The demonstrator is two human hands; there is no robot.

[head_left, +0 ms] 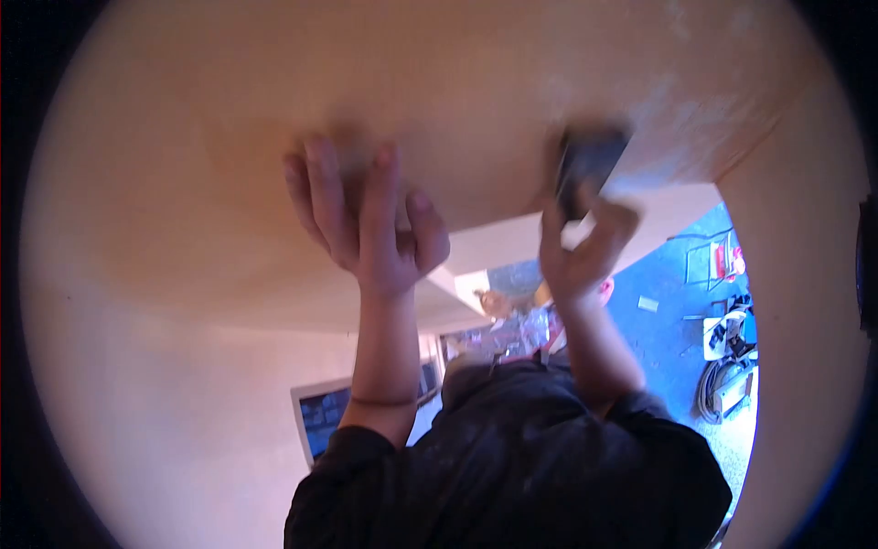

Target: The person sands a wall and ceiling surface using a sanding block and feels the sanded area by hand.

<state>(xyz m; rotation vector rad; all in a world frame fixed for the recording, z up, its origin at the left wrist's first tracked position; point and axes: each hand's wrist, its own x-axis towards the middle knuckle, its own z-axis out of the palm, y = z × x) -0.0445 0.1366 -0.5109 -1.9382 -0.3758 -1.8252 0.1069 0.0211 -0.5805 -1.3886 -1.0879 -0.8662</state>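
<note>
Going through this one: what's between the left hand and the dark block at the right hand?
Nothing separate: in the head view, only bare tan surface shows between the left hand and the dark block.

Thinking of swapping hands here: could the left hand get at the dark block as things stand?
Probably yes: the left hand looks empty, and nothing visible stands between it and the dark block, though the right hand has hold of it.
</note>
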